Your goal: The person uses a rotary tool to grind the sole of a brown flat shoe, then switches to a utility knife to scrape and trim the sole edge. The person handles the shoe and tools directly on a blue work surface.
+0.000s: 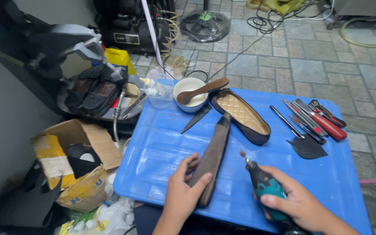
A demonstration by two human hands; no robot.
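The left hand (183, 191) has its fingers (193, 162) and thumb clamped around the near end of a brown shoe sole (212, 159), held on edge on the blue surface (162, 143), its far end pointing to 12 o'clock. The right hand (294, 202), wrist entering from 5 o'clock, wraps closed around a teal rotary tool (263, 185), tip aimed toward 11 o'clock, just beside the sole. A flat shoe (241, 115) lies at 1 o'clock, hand tools (314, 122) at 2 o'clock.

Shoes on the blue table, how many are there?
2. One flat shoe lies sole-down beside the white bowl. The other shoe stands on its side, held by the left hand.
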